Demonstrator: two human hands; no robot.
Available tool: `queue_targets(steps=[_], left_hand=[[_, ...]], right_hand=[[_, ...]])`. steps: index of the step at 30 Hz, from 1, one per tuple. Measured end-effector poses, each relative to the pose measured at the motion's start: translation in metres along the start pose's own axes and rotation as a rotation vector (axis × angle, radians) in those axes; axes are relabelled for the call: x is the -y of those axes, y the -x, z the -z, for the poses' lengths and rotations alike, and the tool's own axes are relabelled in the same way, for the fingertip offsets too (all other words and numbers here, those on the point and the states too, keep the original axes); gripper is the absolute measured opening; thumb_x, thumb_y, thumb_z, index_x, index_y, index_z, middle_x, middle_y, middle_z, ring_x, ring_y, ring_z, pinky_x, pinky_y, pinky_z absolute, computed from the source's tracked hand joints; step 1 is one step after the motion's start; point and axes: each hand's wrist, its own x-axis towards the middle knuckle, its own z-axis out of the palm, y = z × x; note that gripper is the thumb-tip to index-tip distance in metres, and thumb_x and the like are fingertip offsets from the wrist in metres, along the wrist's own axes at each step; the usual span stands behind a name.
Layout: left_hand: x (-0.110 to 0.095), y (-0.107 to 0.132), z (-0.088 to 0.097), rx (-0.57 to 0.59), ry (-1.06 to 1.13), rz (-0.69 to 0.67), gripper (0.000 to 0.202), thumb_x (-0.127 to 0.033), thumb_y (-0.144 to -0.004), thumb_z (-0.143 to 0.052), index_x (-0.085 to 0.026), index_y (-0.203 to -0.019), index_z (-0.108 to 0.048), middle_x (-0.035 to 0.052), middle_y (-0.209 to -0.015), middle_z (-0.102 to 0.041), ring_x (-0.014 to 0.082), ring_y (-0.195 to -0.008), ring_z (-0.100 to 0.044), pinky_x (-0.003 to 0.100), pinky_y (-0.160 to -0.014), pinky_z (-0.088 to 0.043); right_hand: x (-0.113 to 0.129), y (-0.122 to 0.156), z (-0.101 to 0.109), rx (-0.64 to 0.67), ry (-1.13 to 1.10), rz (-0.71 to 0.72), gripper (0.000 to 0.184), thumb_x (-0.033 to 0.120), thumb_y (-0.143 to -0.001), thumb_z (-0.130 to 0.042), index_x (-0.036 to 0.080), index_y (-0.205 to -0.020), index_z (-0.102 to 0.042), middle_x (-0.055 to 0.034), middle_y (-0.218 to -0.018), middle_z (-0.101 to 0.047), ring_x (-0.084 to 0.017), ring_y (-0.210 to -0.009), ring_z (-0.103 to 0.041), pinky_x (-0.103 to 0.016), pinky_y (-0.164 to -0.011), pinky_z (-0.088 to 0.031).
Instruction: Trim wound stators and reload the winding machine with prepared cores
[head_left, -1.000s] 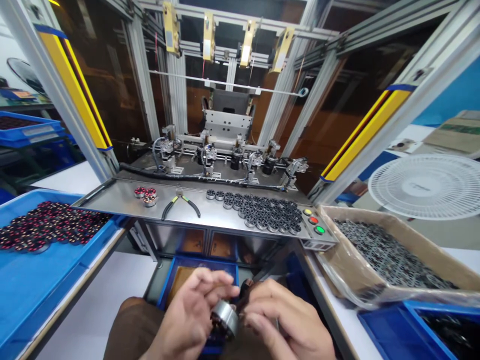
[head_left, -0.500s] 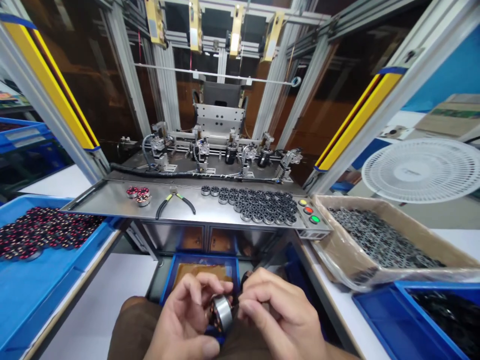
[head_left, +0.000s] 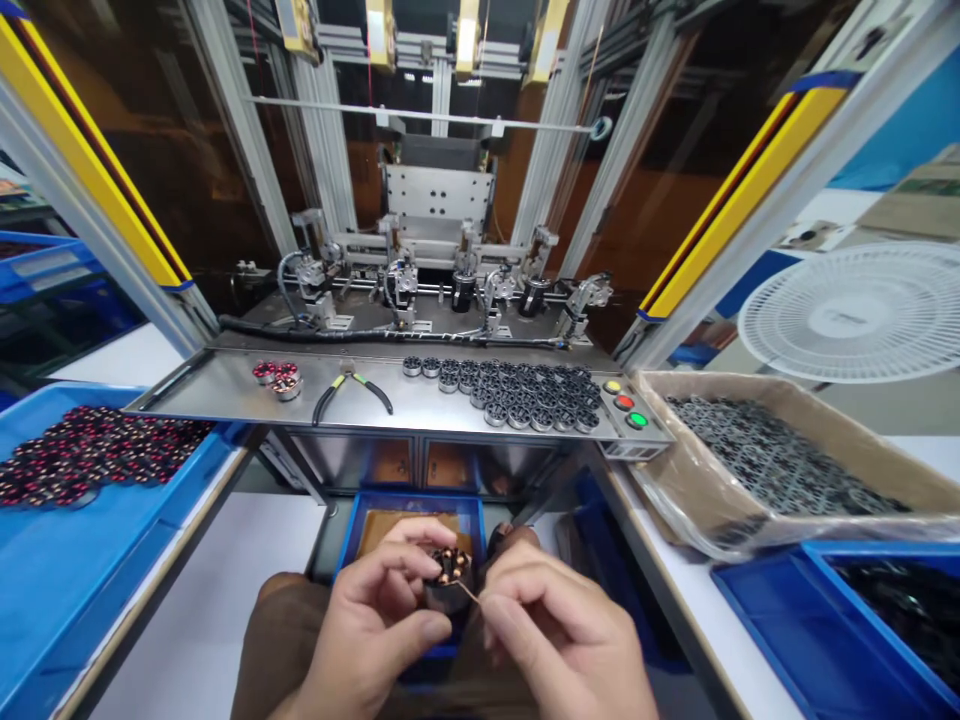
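Observation:
My left hand (head_left: 386, 610) holds a round motor stator (head_left: 448, 585) with copper windings between thumb and fingers, its wound face tilted up. A thin copper wire (head_left: 466, 591) runs from the stator to my right hand (head_left: 559, 630), whose thumb and forefinger pinch its end. Both hands are above my lap, in front of the steel ledge. On that ledge (head_left: 225, 405) lie pliers (head_left: 351, 392) with black and green handles. Left of them sit several stators with red and copper windings (head_left: 277, 378). Rows of dark, unwound-looking stators (head_left: 525, 392) cover the right part.
Behind the ledge stands a winding machine (head_left: 442, 290) between yellow-striped posts. At left is a blue tray (head_left: 67, 580) of wound stators. A button panel (head_left: 626, 410), a lined carton (head_left: 652, 480) of grey parts, a blue bin (head_left: 772, 620) and a white fan (head_left: 847, 315) are on the right.
My left hand has turned the stator from edge-on so its wound face points upward. The copper wire between it and my right fingers now shows clearly. The view has shifted slightly.

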Motion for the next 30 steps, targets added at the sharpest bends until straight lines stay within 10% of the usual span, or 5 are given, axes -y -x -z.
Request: queue_targets(steps=[5,15,18,24,30], left_hand=[[0.002,-0.005,0.008,0.014,-0.005,-0.019,0.019,-0.023,-0.068,-0.084,-0.026,-0.085,-0.075,0.0065,-0.109,-0.071,0.0238,-0.104,-0.065,0.033,-0.089,-0.049],[0.0,-0.002,0.014,0.109,-0.013,0.048,0.028,-0.02,-0.064,-0.086,-0.03,-0.088,-0.075,0.0069,-0.114,-0.07,0.0266,-0.101,-0.068,0.029,-0.069,-0.058],[-0.004,-0.004,0.021,-0.055,-0.179,-0.111,0.072,-0.03,-0.049,-0.093,-0.031,-0.116,-0.067,0.0079,-0.138,-0.057,0.0334,-0.131,-0.048,0.036,-0.104,-0.043],[-0.017,0.0,0.018,0.075,-0.586,-0.003,0.052,-0.033,-0.056,-0.089,-0.028,-0.106,-0.075,0.0047,-0.097,-0.075,0.0235,-0.085,-0.067,0.026,-0.078,-0.051],[-0.023,-0.002,0.006,0.103,-0.623,-0.072,0.042,-0.025,-0.065,-0.084,-0.029,-0.107,-0.075,0.0057,-0.092,-0.077,0.0239,-0.081,-0.07,0.028,-0.075,-0.053]], right_hand=[[-0.028,0.01,-0.024,0.122,-0.535,-0.483,0.042,0.052,-0.079,-0.07,0.015,-0.063,-0.055,0.0023,-0.055,-0.057,-0.006,-0.044,-0.051,-0.02,-0.048,-0.043],[-0.044,0.004,-0.031,0.327,-1.009,-0.497,0.051,0.058,-0.077,-0.068,0.011,-0.097,-0.068,-0.0054,-0.076,-0.062,-0.011,-0.063,-0.061,-0.022,-0.06,-0.048],[-0.044,0.0,-0.025,0.168,-0.764,-0.326,0.045,0.048,-0.067,-0.08,0.015,-0.096,-0.068,-0.0044,-0.083,-0.061,-0.013,-0.07,-0.059,-0.024,-0.065,-0.048],[-0.044,-0.004,-0.01,-0.07,0.111,0.432,0.045,0.007,-0.07,-0.072,0.021,-0.112,-0.064,-0.0073,-0.093,-0.064,-0.02,-0.083,-0.063,-0.03,-0.071,-0.054],[-0.035,-0.006,-0.001,0.035,0.143,0.478,0.047,0.007,-0.072,-0.068,0.021,-0.117,-0.062,-0.0112,-0.099,-0.066,-0.024,-0.088,-0.064,-0.036,-0.073,-0.056]])
